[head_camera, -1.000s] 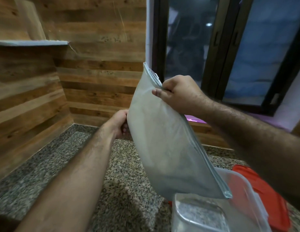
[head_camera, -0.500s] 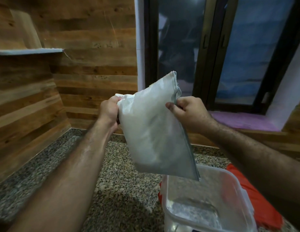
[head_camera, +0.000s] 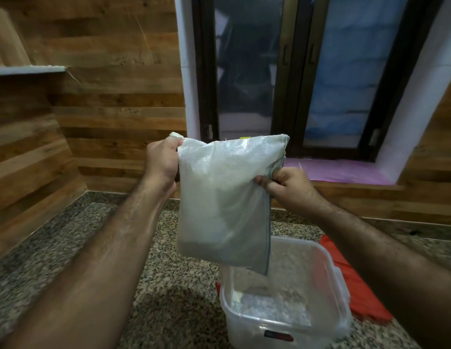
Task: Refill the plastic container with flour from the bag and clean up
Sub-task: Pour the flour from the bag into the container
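The left hand is fisted round the far-left top corner of the bag; the right hand pinches its right zip edge. The bag hangs upright, its low right corner just over the plastic container at near right. If the mouth swings left, flour could spill on the granite counter. The bag is translucent, woven-looking, sagging, perhaps 1 part full. The container is clear, lightly dusted.

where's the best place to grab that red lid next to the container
Probably its far corner: the red lid lies flat on the granite counter, partly hidden behind the plastic container, so come from the right side and pinch the exposed edge there. Both hands are busy holding the flour bag.
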